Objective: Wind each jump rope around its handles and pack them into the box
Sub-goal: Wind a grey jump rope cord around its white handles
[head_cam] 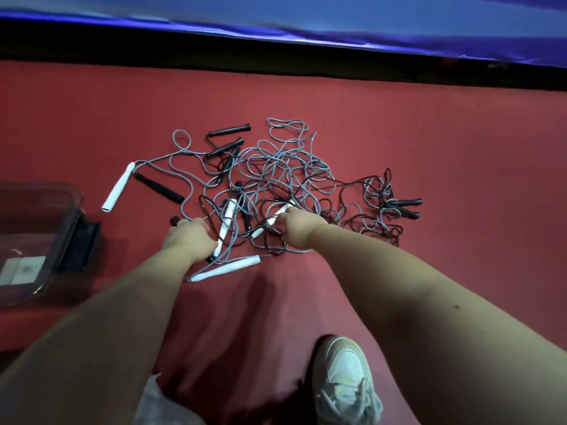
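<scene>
The jump ropes (276, 179) lie in one loose tangle on the red floor (429, 133), grey and dark cords looped through each other, with handles scattered in and around the heap. A white handle (118, 187) sticks out at the far left, a second white one (225, 269) lies nearest the person, a pair of black handles (228, 131) sits at the far edge and another black pair (405, 207) at the right. Both hands are down in the near side of the pile. The left grip (187, 237) is curled closed, apparently round a black handle (174, 221) whose end pokes out beyond the knuckles, with a white handle lying just beside it. The right grip (296, 228) is closed round a white handle (276, 216) in the middle of the tangle, with cords crossing under the fist. The box (66, 240), clear plastic with a dark latch on its side, stands well apart at the left edge of the scene; only something pale shows on its bottom, and no rope can be seen in the part in view. By that showing the task is barely begun: no rope looks wound, none looks packed, and the first job is probably freeing one rope and its two handles from the rest. A pale shoe (346, 378) stands near, and a blue mat (368, 23) runs along the far side.
</scene>
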The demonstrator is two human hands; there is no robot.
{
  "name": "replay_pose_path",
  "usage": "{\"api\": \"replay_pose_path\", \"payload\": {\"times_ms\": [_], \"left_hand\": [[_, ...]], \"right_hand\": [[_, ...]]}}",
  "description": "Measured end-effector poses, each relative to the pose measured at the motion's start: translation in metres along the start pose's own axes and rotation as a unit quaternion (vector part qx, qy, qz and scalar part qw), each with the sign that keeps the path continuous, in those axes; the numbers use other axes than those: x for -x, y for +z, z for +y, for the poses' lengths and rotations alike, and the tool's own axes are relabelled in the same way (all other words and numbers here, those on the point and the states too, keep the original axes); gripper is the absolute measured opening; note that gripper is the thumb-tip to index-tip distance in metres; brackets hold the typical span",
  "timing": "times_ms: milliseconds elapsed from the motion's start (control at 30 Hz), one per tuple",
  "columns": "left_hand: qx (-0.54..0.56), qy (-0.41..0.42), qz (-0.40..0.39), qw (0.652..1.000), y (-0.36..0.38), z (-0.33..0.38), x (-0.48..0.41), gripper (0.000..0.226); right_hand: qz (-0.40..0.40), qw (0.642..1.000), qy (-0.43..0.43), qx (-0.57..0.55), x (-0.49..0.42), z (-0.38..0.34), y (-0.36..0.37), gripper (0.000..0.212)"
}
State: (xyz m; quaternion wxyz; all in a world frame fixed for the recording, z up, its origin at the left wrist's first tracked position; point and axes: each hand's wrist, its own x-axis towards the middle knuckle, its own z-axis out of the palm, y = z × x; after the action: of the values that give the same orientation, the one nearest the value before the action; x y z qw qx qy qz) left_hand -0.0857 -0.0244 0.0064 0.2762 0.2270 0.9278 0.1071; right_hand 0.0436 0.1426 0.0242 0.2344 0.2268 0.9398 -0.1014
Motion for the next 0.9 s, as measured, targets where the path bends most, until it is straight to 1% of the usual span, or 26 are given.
{"api": "replay_pose_path", "payload": {"times_ms": [133,233,300,367,433,467,533,600,667,733,800,833,900], "left_hand": [[0.014,-0.013,-0.016,1.0,0.016,-0.012,-0.014,0.042],[0.036,-0.007,-0.018,0.999,0.026,-0.015,-0.021,0.039],[0.054,0.0,0.0,0.999,0.029,-0.014,-0.024,0.034],[0.068,0.006,0.027,0.997,0.028,-0.014,-0.029,0.029],[0.077,0.015,0.047,0.996,0.024,-0.013,-0.035,0.028],[0.078,0.021,0.054,0.995,0.022,-0.012,-0.038,0.028],[0.075,0.031,0.063,0.995,0.016,-0.008,-0.043,0.031],[0.074,0.036,0.071,0.994,0.011,-0.004,-0.048,0.036],[0.072,0.033,0.077,0.994,0.007,0.002,-0.054,0.041],[0.072,0.024,0.081,0.994,0.005,0.005,-0.06,0.044],[0.074,0.018,0.086,0.993,0.003,0.006,-0.065,0.046],[0.074,0.014,0.085,0.994,0.002,0.006,-0.065,0.047],[0.069,0.003,0.079,0.994,0.001,0.004,-0.065,0.048]], "right_hand": [[0.04,0.999,-0.01,-0.031,-0.022,-0.006,0.018,0.029],[0.118,0.992,-0.02,-0.043,-0.037,-0.012,0.025,0.029],[0.19,0.98,0.005,-0.058,-0.048,-0.015,0.024,0.034],[0.23,0.967,0.06,-0.098,-0.061,-0.013,0.017,0.049],[0.211,0.955,0.131,-0.16,-0.074,-0.006,0.007,0.062],[0.187,0.952,0.162,-0.181,-0.079,0.0,0.003,0.064],[0.131,0.956,0.197,-0.174,-0.085,0.011,0.0,0.063],[0.103,0.966,0.196,-0.13,-0.086,0.017,0.003,0.056],[0.118,0.973,0.182,-0.082,-0.085,0.017,0.007,0.046],[0.148,0.977,0.149,-0.037,-0.084,0.016,0.006,0.035],[0.182,0.977,0.104,-0.018,-0.084,0.013,0.001,0.033],[0.211,0.973,0.092,-0.023,-0.084,0.011,-0.001,0.033],[0.279,0.952,0.111,-0.059,-0.085,0.006,-0.008,0.031]]}}
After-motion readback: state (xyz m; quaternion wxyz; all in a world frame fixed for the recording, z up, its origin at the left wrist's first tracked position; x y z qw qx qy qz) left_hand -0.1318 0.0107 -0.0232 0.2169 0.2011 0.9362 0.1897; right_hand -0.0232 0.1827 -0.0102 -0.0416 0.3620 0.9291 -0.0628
